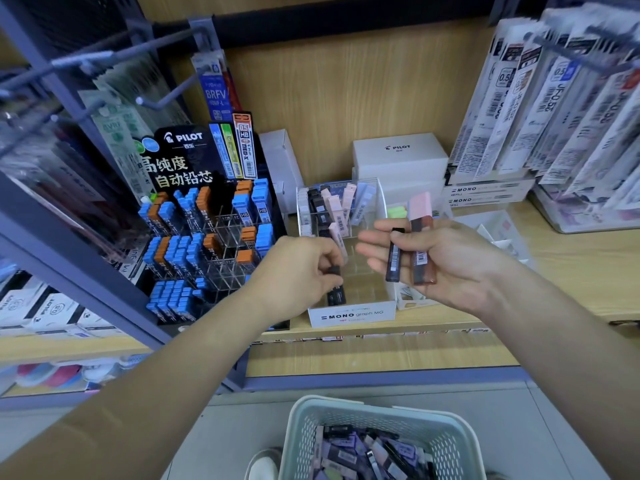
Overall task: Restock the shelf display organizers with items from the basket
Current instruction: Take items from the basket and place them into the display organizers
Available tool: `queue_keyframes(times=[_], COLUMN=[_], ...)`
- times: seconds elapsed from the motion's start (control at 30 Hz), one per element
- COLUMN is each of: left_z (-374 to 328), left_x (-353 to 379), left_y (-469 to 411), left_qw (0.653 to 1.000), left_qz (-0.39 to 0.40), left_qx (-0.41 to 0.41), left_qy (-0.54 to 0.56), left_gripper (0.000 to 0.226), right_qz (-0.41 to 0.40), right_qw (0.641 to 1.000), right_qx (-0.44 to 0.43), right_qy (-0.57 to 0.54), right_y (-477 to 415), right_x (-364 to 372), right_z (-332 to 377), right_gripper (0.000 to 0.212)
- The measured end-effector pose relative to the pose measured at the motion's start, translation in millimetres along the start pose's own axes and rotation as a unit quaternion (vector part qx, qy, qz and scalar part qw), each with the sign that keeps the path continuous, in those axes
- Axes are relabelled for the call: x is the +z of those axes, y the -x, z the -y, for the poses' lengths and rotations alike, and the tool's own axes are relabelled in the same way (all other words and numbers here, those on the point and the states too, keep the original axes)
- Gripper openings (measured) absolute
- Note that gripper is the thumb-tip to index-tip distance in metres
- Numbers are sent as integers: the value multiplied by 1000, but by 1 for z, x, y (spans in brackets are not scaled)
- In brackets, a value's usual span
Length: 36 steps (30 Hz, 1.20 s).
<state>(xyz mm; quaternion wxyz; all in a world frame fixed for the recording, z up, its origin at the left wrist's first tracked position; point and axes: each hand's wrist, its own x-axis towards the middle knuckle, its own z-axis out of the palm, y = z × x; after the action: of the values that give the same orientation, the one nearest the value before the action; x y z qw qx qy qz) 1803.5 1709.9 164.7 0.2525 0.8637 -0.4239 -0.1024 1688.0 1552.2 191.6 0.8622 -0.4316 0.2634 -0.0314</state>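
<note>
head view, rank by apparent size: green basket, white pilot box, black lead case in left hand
1. Pale green plastic mesh basket (nearest the camera).
2. White cardboard PILOT box.
3. Slim black lead case in the left hand.

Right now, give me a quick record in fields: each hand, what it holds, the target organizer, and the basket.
left hand: grip pinches a dark lead case at the organizer's front left slots
right hand: palm up, carries a black lead case and a pink-capped lead case side by side across its fingers
MONO organizer: clear, rear slots stocked, front slots look mostly bare
basket: below the shelf, holds many more cases
Pilot display: left of the organizer, partly filled
</note>
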Motion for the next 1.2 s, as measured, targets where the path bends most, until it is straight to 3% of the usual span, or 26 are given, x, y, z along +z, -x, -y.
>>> queue_keyframes(times=[0.3,0.6,0.87,0.97,1.07,1.13,1.2], left_z=[7,6,10,14,2,-10,-18], left_x=[3,4,8,5,-5,-15,-21], left_y=[-5,-5,-8,-7,-2,1,2], left_qw=[984,978,956,974,997,966,931], left_qz=[-28,-1,-4,-1,-63,-45,4], left_qx=[106,59,117,100,12,-59,-81], left_qy=[-138,-200,-269,-201,30,248,356], left_gripper=[19,18,13,12,7,11,18], right_qz=[-5,19,18,2,-1,8,22], right_qw=[1000,999,999,999,997,996,996], right_qx=[-8,13,13,12,15,19,20], right_qy=[10,32,34,40,71,87,90], right_y=[-1,3,7,7,5,4,3], right_x=[0,2,7,7,6,6,7], right_z=[-2,-8,-10,-10,-13,-17,-19], right_gripper=[25,19,12,5,9,12,9])
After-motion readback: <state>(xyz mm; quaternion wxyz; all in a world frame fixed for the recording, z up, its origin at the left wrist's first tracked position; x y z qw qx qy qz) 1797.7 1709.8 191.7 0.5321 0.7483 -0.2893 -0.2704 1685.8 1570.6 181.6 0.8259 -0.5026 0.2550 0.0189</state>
